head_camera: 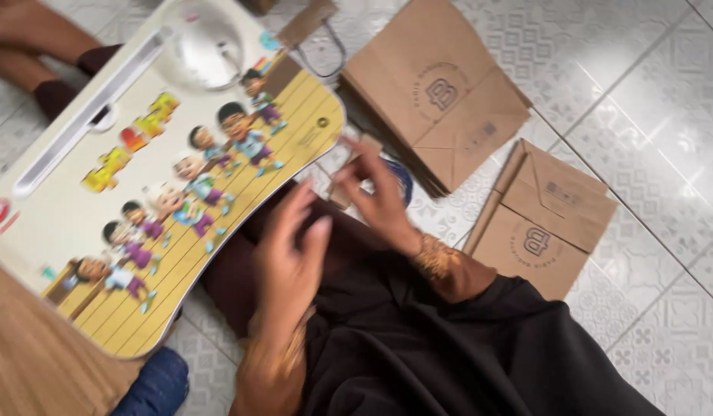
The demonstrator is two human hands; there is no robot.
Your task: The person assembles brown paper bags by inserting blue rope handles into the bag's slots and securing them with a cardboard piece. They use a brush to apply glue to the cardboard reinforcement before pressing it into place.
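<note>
Your right hand (376, 192) pinching a small brown piece, blurred, patterned tile floor (657, 177) beyond, left hand (291, 258) open, lap tray (141, 185) beside it cropped.

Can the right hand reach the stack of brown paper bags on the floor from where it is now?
Probably yes. The right hand is raised just beside the stack of brown paper bags, and nothing lies between them.

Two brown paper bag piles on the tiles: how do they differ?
The upper bag stack is several bags thick and lies next to the cartoon lap tray; the lower bag pile looks thinner and lies farther to the right. The upper one is turned with a corner pointing toward the person; the lower one tilts the other way. Both are flat, folded brown paper with a round printed mark, resting on the tiled floor.
</note>
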